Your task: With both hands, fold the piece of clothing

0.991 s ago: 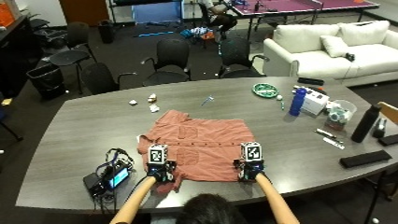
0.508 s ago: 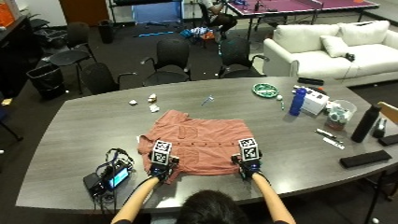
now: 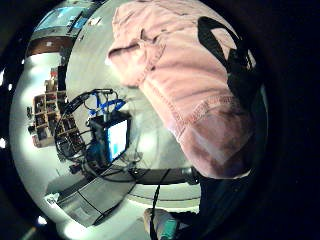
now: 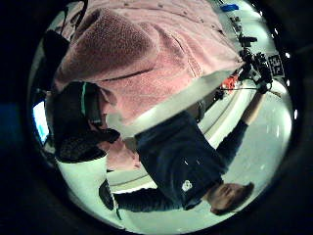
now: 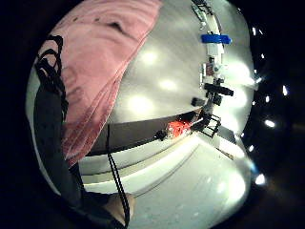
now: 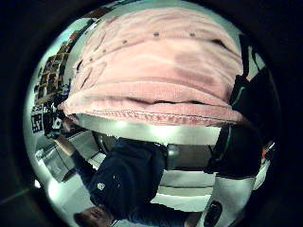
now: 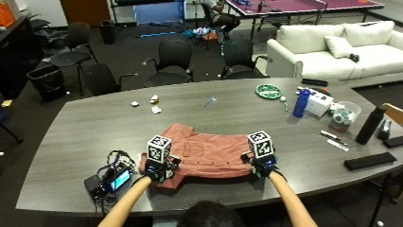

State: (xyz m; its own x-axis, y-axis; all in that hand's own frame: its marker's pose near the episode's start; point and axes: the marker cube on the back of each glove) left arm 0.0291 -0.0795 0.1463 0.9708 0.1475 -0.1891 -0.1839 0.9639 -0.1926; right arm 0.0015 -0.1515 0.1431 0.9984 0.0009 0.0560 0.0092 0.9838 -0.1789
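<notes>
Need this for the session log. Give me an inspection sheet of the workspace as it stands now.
Surface: grey table, shirt near the person's edge.
Job's things: pink shirt, lying mostly flat, near hem lifted at both corners.
Clutter: blue bottle, green dish, white box, black bottle, black case, small white bits, pens.
Hands: left hand grips the shirt's near left corner; right hand grips the near right corner.
Cables: a coil around a device with a lit screen, beside the left hand.
Surroundings: office chairs, white sofa, bin.
</notes>
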